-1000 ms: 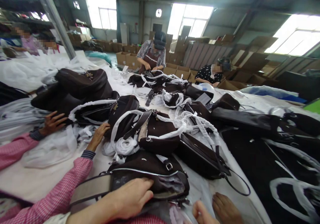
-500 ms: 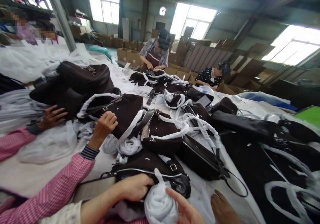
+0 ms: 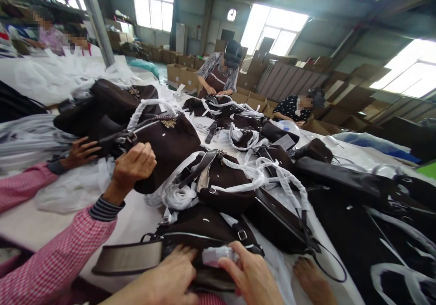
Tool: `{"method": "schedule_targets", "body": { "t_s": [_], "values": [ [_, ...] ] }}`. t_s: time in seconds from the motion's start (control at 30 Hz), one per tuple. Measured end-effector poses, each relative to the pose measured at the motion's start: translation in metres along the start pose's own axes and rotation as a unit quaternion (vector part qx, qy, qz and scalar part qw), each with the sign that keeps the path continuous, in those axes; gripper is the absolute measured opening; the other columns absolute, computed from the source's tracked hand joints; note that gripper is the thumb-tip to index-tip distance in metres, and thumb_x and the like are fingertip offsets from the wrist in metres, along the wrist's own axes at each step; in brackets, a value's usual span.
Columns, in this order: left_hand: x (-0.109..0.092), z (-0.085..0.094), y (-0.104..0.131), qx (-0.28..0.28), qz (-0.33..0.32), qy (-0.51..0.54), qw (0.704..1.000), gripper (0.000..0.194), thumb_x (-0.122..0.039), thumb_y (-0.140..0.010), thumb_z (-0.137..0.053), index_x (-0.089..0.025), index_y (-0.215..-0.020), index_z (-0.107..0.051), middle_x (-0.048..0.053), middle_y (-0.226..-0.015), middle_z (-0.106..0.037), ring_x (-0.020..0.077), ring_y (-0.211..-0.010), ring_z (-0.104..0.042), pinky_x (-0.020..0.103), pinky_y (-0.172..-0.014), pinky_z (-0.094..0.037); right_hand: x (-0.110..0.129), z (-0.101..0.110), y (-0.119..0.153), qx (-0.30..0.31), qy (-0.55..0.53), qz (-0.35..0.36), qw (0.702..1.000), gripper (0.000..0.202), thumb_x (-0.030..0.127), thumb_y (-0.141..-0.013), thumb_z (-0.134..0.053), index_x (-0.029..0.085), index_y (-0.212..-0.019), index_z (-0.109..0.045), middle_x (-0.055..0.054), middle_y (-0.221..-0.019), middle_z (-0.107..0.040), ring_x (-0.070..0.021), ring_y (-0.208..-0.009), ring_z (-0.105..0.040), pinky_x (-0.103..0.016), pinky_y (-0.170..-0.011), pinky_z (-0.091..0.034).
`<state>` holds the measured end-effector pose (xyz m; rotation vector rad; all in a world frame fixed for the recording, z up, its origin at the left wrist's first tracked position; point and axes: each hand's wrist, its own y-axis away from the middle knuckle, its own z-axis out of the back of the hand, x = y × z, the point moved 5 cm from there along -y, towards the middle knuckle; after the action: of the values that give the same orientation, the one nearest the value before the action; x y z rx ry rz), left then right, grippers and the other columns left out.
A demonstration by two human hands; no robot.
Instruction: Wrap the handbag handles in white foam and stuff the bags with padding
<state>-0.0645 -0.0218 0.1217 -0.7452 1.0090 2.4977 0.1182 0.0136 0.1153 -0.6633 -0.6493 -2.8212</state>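
Near the bottom edge lies a dark brown bag (image 3: 194, 223) with a silver zipper and a buckled strap. My left hand (image 3: 170, 271) rests on its near side, the visible fingers slightly apart and the tips partly hidden against the dark material. Between the thumb and fingers of my right hand (image 3: 254, 273) is a white wrapped bundle (image 3: 218, 256), held over the front of the same bag. A grey-beige strap with dark edges (image 3: 131, 257) extends to the left of the bag.
At left, a person's hand (image 3: 131, 168) in a pink checked sleeve is at a larger brown bag (image 3: 170, 146); another hand (image 3: 80, 152) is beside it. Several bags with white-wrapped handles (image 3: 235, 187) cover the table. Another person's hand (image 3: 311, 277) is at lower right. People work farther back.
The white coil in my right hand has given way to a smaller-looking white bundle over the bag. My left hand moved left and down. The checked-sleeved person's nearer hand moved left; the large bag shifted.
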Motion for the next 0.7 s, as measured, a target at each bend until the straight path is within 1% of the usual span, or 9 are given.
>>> {"method": "schedule_targets", "body": {
  "t_s": [0.1,0.23,0.3,0.37,0.43,0.5,0.57,0.6,0.7],
  "values": [
    [0.006,-0.006,0.000,-0.033,0.045,-0.006,0.998,0.052,-0.019,-0.085,-0.056,-0.007,-0.136,-0.064,0.022,-0.162,-0.037,0.0372,-0.153,-0.028,0.053,-0.127,-0.016,0.006,-0.010,0.002,0.047,0.147,0.058,0.986,0.022,0.046,-0.096,-0.059,0.027,-0.091,-0.070,-0.005,-0.079,-0.080,-0.0283,-0.077,-0.078,-0.026,-0.052,-0.044],
    [0.017,-0.023,-0.010,-0.037,0.044,-0.018,0.998,0.033,-0.021,-0.088,-0.062,-0.019,-0.117,-0.077,0.016,-0.161,-0.042,0.0371,-0.154,-0.025,0.058,-0.127,-0.014,0.010,-0.033,0.002,0.028,0.237,0.122,0.963,0.013,0.037,-0.090,-0.071,0.027,-0.098,-0.072,-0.004,-0.083,-0.081,-0.0286,-0.072,-0.078,-0.028,-0.052,-0.042],
    [0.020,-0.024,-0.009,-0.076,0.021,-0.019,0.997,0.026,-0.020,-0.087,-0.065,-0.025,-0.108,-0.079,0.011,-0.160,-0.045,0.0384,-0.152,-0.029,0.062,-0.125,-0.018,0.014,-0.040,-0.001,0.011,0.231,0.140,0.963,0.013,0.037,-0.091,-0.070,0.027,-0.099,-0.072,-0.003,-0.081,-0.080,-0.0264,-0.070,-0.078,-0.028,-0.051,-0.038],
    [0.020,-0.023,-0.005,-0.080,0.008,-0.009,0.997,0.021,-0.020,-0.087,-0.065,-0.024,-0.102,-0.079,0.011,-0.158,-0.047,0.0393,-0.147,-0.037,0.059,-0.122,-0.027,0.019,-0.039,-0.003,0.030,0.232,0.137,0.963,0.018,0.043,-0.093,-0.066,0.026,-0.095,-0.073,-0.004,-0.078,-0.080,-0.0282,-0.071,-0.078,-0.030,-0.050,-0.033],
    [0.016,-0.017,-0.001,-0.057,-0.005,0.024,0.998,0.017,-0.021,-0.090,-0.061,-0.022,-0.092,-0.077,0.010,-0.144,-0.060,0.0337,-0.130,-0.057,0.046,-0.112,-0.044,0.024,-0.030,-0.005,0.072,0.232,0.123,0.962,0.024,0.046,-0.093,-0.065,0.025,-0.091,-0.074,-0.008,-0.079,-0.080,-0.0317,-0.075,-0.078,-0.032,-0.051,-0.027],
    [0.011,-0.005,0.001,-0.066,-0.009,0.040,0.997,0.024,-0.020,-0.096,-0.050,-0.021,-0.087,-0.073,0.007,-0.119,-0.071,0.0246,-0.105,-0.069,0.034,-0.095,-0.055,0.028,-0.014,-0.006,0.094,0.213,0.110,0.966,0.025,0.046,-0.094,-0.063,0.024,-0.091,-0.074,-0.009,-0.083,-0.080,-0.0320,-0.080,-0.078,-0.033,-0.054,-0.026],
    [0.010,0.008,-0.004,-0.091,0.015,0.001,0.996,0.029,-0.013,-0.097,-0.042,-0.020,-0.092,-0.069,0.006,-0.102,-0.072,0.0225,-0.094,-0.070,0.033,-0.087,-0.057,0.027,-0.001,-0.005,0.112,0.186,0.101,0.971,0.022,0.043,-0.094,-0.063,0.024,-0.088,-0.074,-0.007,-0.084,-0.080,-0.0298,-0.082,-0.078,-0.032,-0.057,-0.026],
    [0.011,0.011,-0.008,-0.098,0.030,-0.027,0.994,0.027,-0.009,-0.094,-0.043,-0.019,-0.099,-0.068,0.007,-0.103,-0.072,0.0243,-0.096,-0.070,0.035,-0.089,-0.057,0.024,0.002,-0.004,0.123,0.179,0.101,0.971,0.021,0.043,-0.093,-0.065,0.024,-0.087,-0.073,-0.007,-0.085,-0.080,-0.0296,-0.082,-0.077,-0.032,-0.057,-0.026],
    [0.012,0.006,-0.028,-0.081,-0.001,-0.084,0.993,0.046,-0.004,-0.079,-0.057,-0.017,-0.122,-0.061,0.016,-0.125,-0.067,0.0319,-0.114,-0.065,0.044,-0.100,-0.054,0.009,-0.007,0.000,0.155,0.182,0.108,0.965,0.024,0.047,-0.091,-0.065,0.025,-0.088,-0.074,-0.007,-0.085,-0.080,-0.0324,-0.082,-0.077,-0.033,-0.055,-0.022]
  ]
}}
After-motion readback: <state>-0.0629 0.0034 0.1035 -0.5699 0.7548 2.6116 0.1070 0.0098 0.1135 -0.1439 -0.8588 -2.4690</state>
